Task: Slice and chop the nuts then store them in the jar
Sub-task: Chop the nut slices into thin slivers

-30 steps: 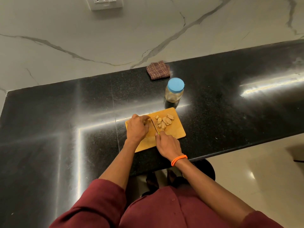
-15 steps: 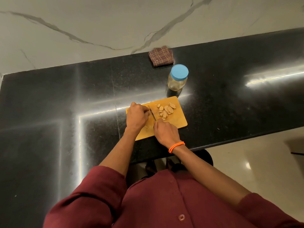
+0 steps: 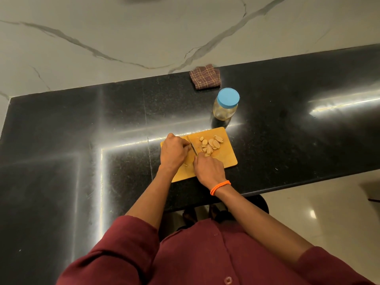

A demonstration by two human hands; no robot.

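The right hand (image 3: pixel 208 168) curls round the handle of a knife (image 3: pixel 192 148), whose blade runs away from it toward the far edge of a wooden cutting board (image 3: pixel 227 159). Just left of the blade, the left hand (image 3: pixel 173 152) rests on the board with fingers curled down; what they hold is hidden. A pile of sliced nuts (image 3: pixel 209 145) lies just beyond the right hand, right of the blade. Farther out stands a jar (image 3: pixel 224 109) with its blue lid (image 3: pixel 228 97) on, and beyond it a checked cloth (image 3: pixel 205 77) on the black countertop (image 3: pixel 82 130).
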